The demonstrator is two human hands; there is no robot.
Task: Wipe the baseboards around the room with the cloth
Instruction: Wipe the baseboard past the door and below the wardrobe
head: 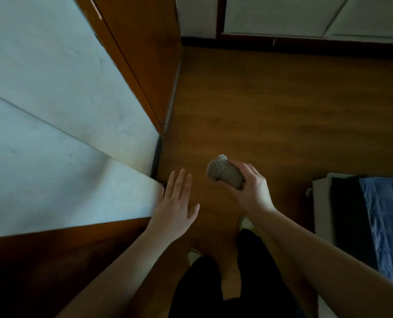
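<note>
My right hand (251, 189) grips a rolled grey cloth (225, 174) and holds it above the wooden floor. My left hand (176, 203) is spread flat with straight fingers beside the corner of the white wall (64, 134). A short dark baseboard (157, 157) runs along the foot of that wall, just above my left fingertips. Another dark baseboard (305, 45) lines the far wall at the top.
A brown wooden door (145, 53) stands open along the left wall. A bed (383, 216) with a blue quilt and pale frame sits at the right. My feet in light shoes (246, 223) stand on the wooden floor (271, 115). A brown wooden panel (53, 260) fills the lower left.
</note>
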